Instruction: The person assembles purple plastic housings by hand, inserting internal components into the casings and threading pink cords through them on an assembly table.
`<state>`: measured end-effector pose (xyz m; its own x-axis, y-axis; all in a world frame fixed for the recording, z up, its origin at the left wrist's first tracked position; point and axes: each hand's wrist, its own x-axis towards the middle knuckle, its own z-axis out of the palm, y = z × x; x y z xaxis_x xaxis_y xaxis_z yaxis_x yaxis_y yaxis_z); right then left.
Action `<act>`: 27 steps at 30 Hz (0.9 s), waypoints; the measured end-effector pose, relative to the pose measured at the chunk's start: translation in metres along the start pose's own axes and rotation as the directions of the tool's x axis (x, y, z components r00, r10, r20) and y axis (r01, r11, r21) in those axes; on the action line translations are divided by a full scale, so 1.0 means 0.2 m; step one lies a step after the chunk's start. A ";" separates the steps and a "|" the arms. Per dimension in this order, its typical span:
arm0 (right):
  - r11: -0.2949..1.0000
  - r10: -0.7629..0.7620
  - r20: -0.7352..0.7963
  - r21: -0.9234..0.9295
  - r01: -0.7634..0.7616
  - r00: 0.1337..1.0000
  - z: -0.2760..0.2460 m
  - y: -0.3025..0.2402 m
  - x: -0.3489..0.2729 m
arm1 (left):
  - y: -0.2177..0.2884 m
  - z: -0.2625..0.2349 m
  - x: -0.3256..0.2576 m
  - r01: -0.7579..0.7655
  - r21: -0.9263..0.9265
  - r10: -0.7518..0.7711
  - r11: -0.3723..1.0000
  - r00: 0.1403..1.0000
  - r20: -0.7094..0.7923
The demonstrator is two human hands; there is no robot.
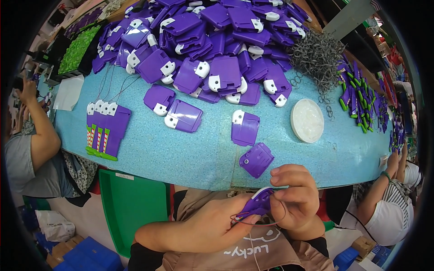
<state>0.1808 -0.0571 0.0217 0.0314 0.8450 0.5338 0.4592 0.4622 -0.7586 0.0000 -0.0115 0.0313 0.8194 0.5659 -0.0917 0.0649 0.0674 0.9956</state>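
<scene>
My left hand (217,223) grips a small purple plastic case part (260,204) with a white edge, tilted above my lap. A thin dark cord (246,221) loops out of it toward my right hand (296,196). That hand is closed at the part's right edge, with the cord running to its fingers; its exact hold is partly hidden. On the table just beyond lie a loose purple case half (257,160) with small holes and another purple case part (245,128) with a white corner.
A large heap of purple-and-white parts (217,40) covers the far side. Tangled dark cords (316,56), a white round bowl (307,120) and green-and-purple pieces (361,99) lie right. Several corded pieces (108,128) lie left. A green tray (135,207) sits below the table edge. People sit on both sides.
</scene>
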 end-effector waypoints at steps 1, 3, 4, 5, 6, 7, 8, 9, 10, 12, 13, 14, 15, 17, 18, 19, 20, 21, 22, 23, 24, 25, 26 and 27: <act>0.997 -0.048 0.034 -0.053 0.050 0.998 0.00 0.00 0.01 | 0.00 0.00 0.00 -0.002 -0.020 0.002 1.000 1.000 0.008; 0.993 -0.071 0.038 -0.087 0.074 0.997 0.00 0.00 0.00 | -0.01 -0.01 -0.01 0.013 -0.035 -0.012 0.999 1.000 0.006; 0.988 -0.093 0.042 -0.121 0.097 0.995 0.00 -0.01 -0.01 | -0.01 -0.01 -0.01 0.028 -0.049 -0.027 0.998 1.000 0.005; 0.988 -0.091 0.043 -0.121 0.096 0.995 0.00 -0.01 -0.01 | -0.02 -0.01 -0.02 0.028 -0.050 -0.028 0.998 1.000 0.006; 0.985 -0.107 0.042 -0.135 0.111 0.993 0.00 -0.01 -0.01 | -0.03 -0.01 -0.02 0.027 -0.053 -0.027 0.998 1.000 0.007; 0.981 -0.121 0.041 -0.148 0.126 0.992 0.00 -0.01 -0.01 | -0.03 -0.01 -0.03 0.027 -0.055 -0.026 0.998 1.000 0.007; 0.981 -0.120 0.042 -0.147 0.125 0.992 0.00 0.00 -0.01 | -0.03 -0.01 -0.03 0.028 -0.056 -0.028 0.998 1.000 0.006; 0.975 -0.148 0.054 -0.161 0.155 0.987 0.00 0.00 -0.01 | -0.03 -0.01 -0.02 -0.019 0.001 0.019 1.000 1.000 0.000; 0.967 -0.176 0.066 -0.174 0.185 0.982 0.00 0.00 -0.01 | -0.03 -0.01 -0.02 -0.066 0.059 0.066 0.996 0.998 -0.003; 0.959 -0.195 0.078 -0.194 0.207 0.978 -0.01 0.01 -0.02 | -0.02 -0.02 -0.03 -0.004 0.057 0.003 0.998 1.000 0.027; 0.949 -0.216 0.090 -0.215 0.231 0.972 -0.01 0.01 -0.02 | -0.01 -0.03 -0.04 0.056 0.059 -0.059 0.997 0.997 0.057; 0.950 -0.213 0.089 -0.214 0.227 0.973 -0.01 0.01 -0.02 | -0.01 -0.03 -0.04 0.059 0.058 -0.062 0.997 0.996 0.058; 0.933 -0.236 0.090 -0.256 0.252 0.967 -0.01 0.00 -0.02 | -0.01 -0.03 -0.04 0.089 0.015 -0.089 0.996 0.994 0.055; 0.915 -0.257 0.093 -0.296 0.273 0.962 -0.01 0.01 -0.03 | -0.01 -0.03 -0.04 0.121 -0.029 -0.120 0.992 0.991 0.052; 0.901 -0.283 0.090 -0.316 0.297 0.955 -0.01 0.01 -0.03 | -0.02 -0.03 -0.05 0.107 -0.035 -0.105 0.994 0.993 0.055; 0.886 -0.308 0.089 -0.336 0.320 0.947 0.00 0.02 -0.03 | -0.02 -0.03 -0.05 0.093 -0.040 -0.091 0.995 0.994 0.057; 0.883 -0.309 0.082 -0.345 0.318 0.948 0.00 0.02 -0.04 | -0.02 -0.03 -0.04 0.095 -0.041 -0.093 0.995 0.994 0.056; 0.884 -0.306 0.081 -0.345 0.315 0.948 0.00 0.01 -0.04 | -0.01 -0.03 -0.04 0.077 -0.016 -0.076 0.997 0.996 0.056; 0.877 -0.306 0.098 -0.357 0.320 0.947 -0.01 0.00 -0.04 | -0.01 -0.03 -0.04 0.059 0.008 -0.059 0.998 0.997 0.056; 0.870 -0.305 0.115 -0.370 0.326 0.945 -0.02 0.00 -0.04 | 0.00 -0.02 -0.04 0.061 0.007 -0.061 0.998 0.996 0.058; 0.871 -0.304 0.115 -0.369 0.325 0.946 -0.01 0.00 -0.04 | 0.01 -0.02 -0.04 0.075 -0.004 -0.074 0.997 0.996 0.039; 0.867 -0.312 0.107 -0.375 0.329 0.944 -0.01 0.00 -0.04 | 0.02 -0.02 -0.04 0.088 -0.015 -0.088 0.996 0.996 0.020; 0.862 -0.320 0.100 -0.381 0.333 0.942 -0.01 0.00 -0.04 | 0.02 -0.02 -0.03 0.089 -0.016 -0.089 0.996 0.996 0.021; 0.863 -0.319 0.100 -0.381 0.332 0.943 -0.01 0.00 -0.05 | 0.02 -0.01 -0.03 0.056 0.005 -0.056 0.998 0.998 0.007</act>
<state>0.1820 -0.0652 0.0175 -0.2055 0.6759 0.7077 0.7450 0.5770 -0.3348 -0.0070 -0.0127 0.0351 0.8185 0.5553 -0.1471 0.1135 0.0946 0.9890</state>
